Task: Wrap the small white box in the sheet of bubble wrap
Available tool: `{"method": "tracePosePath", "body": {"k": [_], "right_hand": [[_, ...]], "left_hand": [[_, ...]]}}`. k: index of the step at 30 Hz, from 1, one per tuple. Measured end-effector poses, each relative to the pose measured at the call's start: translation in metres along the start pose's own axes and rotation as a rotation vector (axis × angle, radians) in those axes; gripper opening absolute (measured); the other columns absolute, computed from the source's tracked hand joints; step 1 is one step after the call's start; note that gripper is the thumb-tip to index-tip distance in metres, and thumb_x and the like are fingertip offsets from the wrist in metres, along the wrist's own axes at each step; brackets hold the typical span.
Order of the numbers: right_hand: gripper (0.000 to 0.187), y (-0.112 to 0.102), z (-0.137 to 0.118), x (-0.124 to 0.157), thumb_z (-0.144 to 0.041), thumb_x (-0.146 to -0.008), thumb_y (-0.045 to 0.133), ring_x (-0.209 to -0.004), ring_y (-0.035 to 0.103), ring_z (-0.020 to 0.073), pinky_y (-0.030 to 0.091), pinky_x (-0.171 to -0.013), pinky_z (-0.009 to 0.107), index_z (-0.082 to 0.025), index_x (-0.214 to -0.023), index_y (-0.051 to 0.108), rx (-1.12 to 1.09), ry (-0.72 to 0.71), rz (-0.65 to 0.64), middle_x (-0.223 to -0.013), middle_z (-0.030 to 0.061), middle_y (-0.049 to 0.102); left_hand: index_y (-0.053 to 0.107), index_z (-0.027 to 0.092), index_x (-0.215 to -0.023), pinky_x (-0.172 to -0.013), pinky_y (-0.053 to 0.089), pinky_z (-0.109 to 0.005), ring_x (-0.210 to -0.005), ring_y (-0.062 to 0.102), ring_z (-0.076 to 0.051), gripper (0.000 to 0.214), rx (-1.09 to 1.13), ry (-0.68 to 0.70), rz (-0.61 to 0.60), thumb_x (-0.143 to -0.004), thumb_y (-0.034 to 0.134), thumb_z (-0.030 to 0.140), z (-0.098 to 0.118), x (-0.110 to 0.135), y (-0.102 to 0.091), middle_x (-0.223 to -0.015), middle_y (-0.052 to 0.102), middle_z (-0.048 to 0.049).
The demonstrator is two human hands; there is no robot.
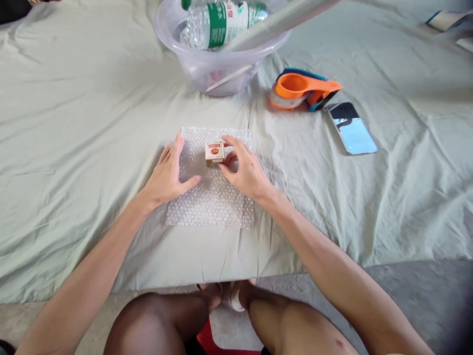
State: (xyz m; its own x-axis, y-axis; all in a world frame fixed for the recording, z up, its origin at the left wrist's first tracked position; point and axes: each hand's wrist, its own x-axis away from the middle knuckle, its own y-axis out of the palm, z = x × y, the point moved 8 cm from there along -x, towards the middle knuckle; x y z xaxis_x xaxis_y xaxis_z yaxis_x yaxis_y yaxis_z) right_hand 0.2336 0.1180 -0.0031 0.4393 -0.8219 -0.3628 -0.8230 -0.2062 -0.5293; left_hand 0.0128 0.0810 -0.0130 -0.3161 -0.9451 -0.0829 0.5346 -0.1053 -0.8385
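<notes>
White, likely light and stiff, the box [215, 153] sits toward the table's near edge [185, 259], right hand [245, 170] gripping its sides, left hand [165, 173] with fingers spread.

Red-printed white box [215, 152], clear bubble wrap [216, 204], pale green cloth [410, 197]

Bottle [199, 27]: green label [217, 24], apparently bearing 水; remaining characters illegible. Box [215, 150]: printed top, lettering too small to read.

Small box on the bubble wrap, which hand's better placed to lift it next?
Likely the right hand: it seemingly pinches the small box at its right side. The left hand is open and apart from the box.
</notes>
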Motion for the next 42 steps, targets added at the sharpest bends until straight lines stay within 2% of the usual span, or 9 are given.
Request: {"method": "tracePosePath", "body": {"k": [4, 9, 15, 19, 22, 28, 32, 36, 42], "right_hand": [[0.059, -0.001, 0.004, -0.002, -0.013, -0.097, 0.067, -0.086, 0.07, 0.0173, 0.07, -0.093, 0.043, -0.028, -0.153, 0.056, -0.024, 0.02, 0.039, -0.148, 0.0105, 0.069], [0.066, -0.005, 0.007, -0.004, -0.017, -0.096, 0.077, -0.09, 0.07, 0.0201, 0.068, -0.102, 0.049, -0.029, -0.156, 0.054, 0.018, 0.063, 0.061, -0.152, 0.0097, 0.072], [0.073, -0.007, 0.013, -0.005, -0.016, -0.094, 0.078, -0.075, 0.063, 0.0171, 0.069, -0.092, 0.048, -0.033, -0.159, 0.052, 0.023, 0.105, 0.06, -0.149, 0.0055, 0.075], [0.077, -0.007, 0.012, -0.006, -0.025, -0.097, 0.078, -0.082, 0.065, 0.021, 0.068, -0.094, 0.051, -0.034, -0.166, 0.046, 0.062, 0.048, 0.049, -0.153, 0.007, 0.074], [0.078, -0.019, 0.003, -0.005, -0.036, -0.099, 0.077, -0.097, 0.068, 0.0268, 0.065, -0.106, 0.058, -0.03, -0.169, 0.043, 0.173, -0.045, 0.13, -0.152, 0.011, 0.074], [0.055, -0.051, -0.012, 0.001, -0.031, -0.106, 0.055, -0.117, 0.069, 0.033, 0.056, -0.114, 0.063, -0.024, -0.16, 0.052, 0.349, -0.102, 0.306, -0.147, 0.0143, 0.074], [0.059, -0.027, -0.01, -0.006, -0.04, -0.11, 0.06, -0.14, 0.067, 0.0385, 0.053, -0.12, 0.064, -0.026, -0.167, 0.053, 0.364, -0.111, 0.076, -0.162, 0.0141, 0.069], [0.056, -0.003, -0.01, -0.009, -0.025, -0.109, 0.064, -0.149, 0.065, 0.0383, 0.05, -0.124, 0.062, -0.032, -0.165, 0.06, 0.323, -0.095, -0.078, -0.165, 0.01, 0.069], [0.043, -0.037, 0.002, -0.003, -0.049, -0.119, 0.05, -0.133, 0.069, 0.039, 0.053, -0.12, 0.066, -0.03, -0.155, 0.063, 0.307, 0.102, 0.257, -0.144, 0.015, 0.074]], "left_hand": [[-0.003, 0.016, -0.186, -0.148, 0.013, -0.073, -0.181, 0.024, -0.046, 0.125, -0.101, -0.018, 0.022, -0.099, 0.078, 0.056, 0.005, 0.001, 0.004, -0.193, 0.024, -0.0277], [0.004, 0.007, -0.185, -0.146, 0.008, -0.078, -0.182, 0.012, -0.053, 0.124, -0.188, -0.044, 0.027, -0.101, 0.073, 0.066, 0.011, 0.004, 0.009, -0.192, 0.02, -0.0321], [0.008, 0.007, -0.185, -0.146, 0.008, -0.076, -0.182, 0.009, -0.053, 0.125, -0.168, -0.044, 0.057, -0.1, 0.07, 0.075, 0.014, 0.006, 0.009, -0.193, 0.019, -0.0308], [0.018, 0.017, -0.183, -0.141, 0.033, -0.068, -0.175, 0.037, -0.045, 0.101, -0.037, -0.119, 0.25, -0.109, 0.061, 0.07, 0.007, 0.009, -0.006, -0.187, 0.038, -0.0266], [0.03, 0.021, -0.177, -0.128, 0.051, -0.061, -0.142, 0.068, -0.035, 0.08, -0.042, -0.143, 0.4, -0.11, 0.064, 0.047, 0.004, 0.012, -0.016, -0.164, 0.064, -0.0209], [0.041, 0.022, -0.171, -0.116, 0.058, -0.057, -0.128, 0.069, -0.035, 0.085, -0.161, -0.16, 0.399, -0.096, 0.081, 0.032, 0.012, 0.011, -0.014, -0.143, 0.072, -0.0142], [0.043, 0.023, -0.17, -0.116, 0.058, -0.057, -0.125, 0.069, -0.035, 0.08, -0.161, -0.183, 0.377, -0.098, 0.078, 0.027, 0.016, 0.012, -0.012, -0.141, 0.071, -0.014], [0.047, 0.024, -0.169, -0.115, 0.059, -0.057, -0.121, 0.07, -0.034, 0.077, -0.103, -0.175, 0.403, -0.098, 0.077, 0.027, 0.017, 0.014, -0.01, -0.135, 0.072, -0.013], [0.048, 0.032, -0.168, -0.103, 0.064, -0.041, -0.105, 0.07, -0.022, 0.08, 0.19, -0.129, 0.457, -0.094, 0.078, 0.024, 0.017, 0.012, -0.008, -0.126, 0.072, -0.0053]]}}
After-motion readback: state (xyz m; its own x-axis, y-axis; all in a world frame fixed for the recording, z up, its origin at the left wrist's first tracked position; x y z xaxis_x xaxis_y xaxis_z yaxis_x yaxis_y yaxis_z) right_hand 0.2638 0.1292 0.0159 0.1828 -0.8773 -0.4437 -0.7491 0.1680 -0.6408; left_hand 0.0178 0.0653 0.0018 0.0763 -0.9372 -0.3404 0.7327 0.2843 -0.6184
